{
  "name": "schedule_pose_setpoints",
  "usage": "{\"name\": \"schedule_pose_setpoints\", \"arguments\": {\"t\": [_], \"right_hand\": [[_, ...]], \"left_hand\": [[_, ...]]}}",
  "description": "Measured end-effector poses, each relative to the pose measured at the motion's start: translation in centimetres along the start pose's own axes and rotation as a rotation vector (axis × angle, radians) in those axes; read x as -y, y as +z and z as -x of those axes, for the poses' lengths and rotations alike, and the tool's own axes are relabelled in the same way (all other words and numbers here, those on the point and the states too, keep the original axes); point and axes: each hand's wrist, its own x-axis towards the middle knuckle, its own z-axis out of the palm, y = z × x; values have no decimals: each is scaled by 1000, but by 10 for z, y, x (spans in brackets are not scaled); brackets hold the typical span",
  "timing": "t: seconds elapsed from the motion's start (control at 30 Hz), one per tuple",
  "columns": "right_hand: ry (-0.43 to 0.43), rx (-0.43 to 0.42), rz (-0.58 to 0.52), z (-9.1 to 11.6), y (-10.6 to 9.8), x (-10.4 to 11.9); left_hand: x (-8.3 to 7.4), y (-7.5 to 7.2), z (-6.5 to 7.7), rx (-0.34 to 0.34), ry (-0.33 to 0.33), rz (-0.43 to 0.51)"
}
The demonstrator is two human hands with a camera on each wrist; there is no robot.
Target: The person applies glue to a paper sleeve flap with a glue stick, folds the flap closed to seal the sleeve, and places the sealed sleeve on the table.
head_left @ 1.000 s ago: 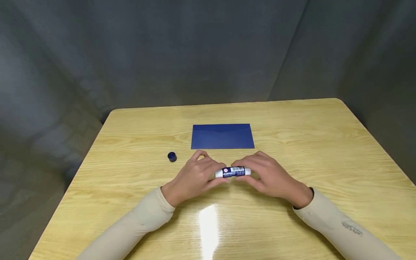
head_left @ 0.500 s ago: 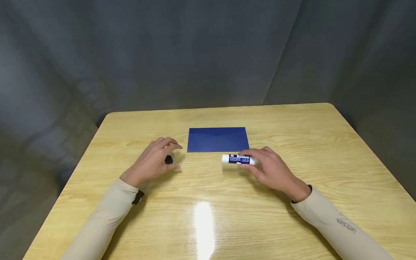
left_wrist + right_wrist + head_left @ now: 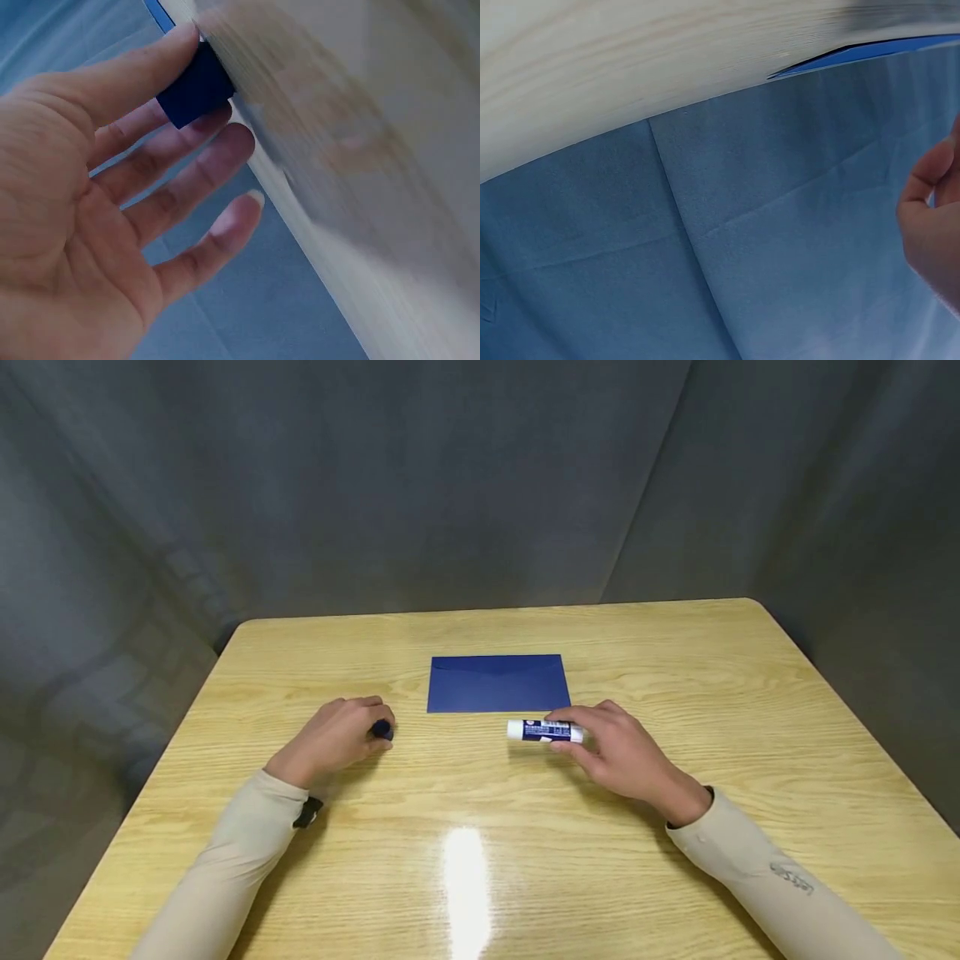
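Note:
My left hand (image 3: 337, 737) pinches a small dark blue cap (image 3: 382, 728) between thumb and fingers, low over the table. In the left wrist view the cap (image 3: 196, 88) sits between the thumb and fingertips, right at the tabletop, with the other fingers loosely bent. My right hand (image 3: 618, 752) holds a glue stick (image 3: 536, 731) by its right part, thumb below and fingers above. The stick lies level, white at both ends with a dark blue printed label, its left end pointing toward the left hand. Only part of the right hand (image 3: 934, 217) shows in the right wrist view.
A dark blue envelope (image 3: 498, 685), flap side up, lies on the wooden table (image 3: 600, 877) beyond the hands. Grey curtains (image 3: 450, 485) hang behind the table's far edge. A bright light reflection falls on the near tabletop.
My left hand has left the glue stick, moved left to the cap on the table and taken hold of it. The right hand has kept the glue stick, shifting slightly away from me.

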Motion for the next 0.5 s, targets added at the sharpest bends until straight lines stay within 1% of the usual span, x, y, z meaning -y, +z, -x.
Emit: {"name": "schedule_pose_setpoints", "arguments": {"t": [0.13,0.27,0.33,0.5], "right_hand": [[-12,13,7,0,-1,0],[-27,27,1,0,0,0],[-35,32,-1,-1,0,1],[-50,31,6,-2,0,2]], "left_hand": [[-4,1,-1,-14,16,48],[-10,1,-2,-48,62,102],[-13,1,-2,-70,79,111],[-22,1,-3,-129,83,98]]}}
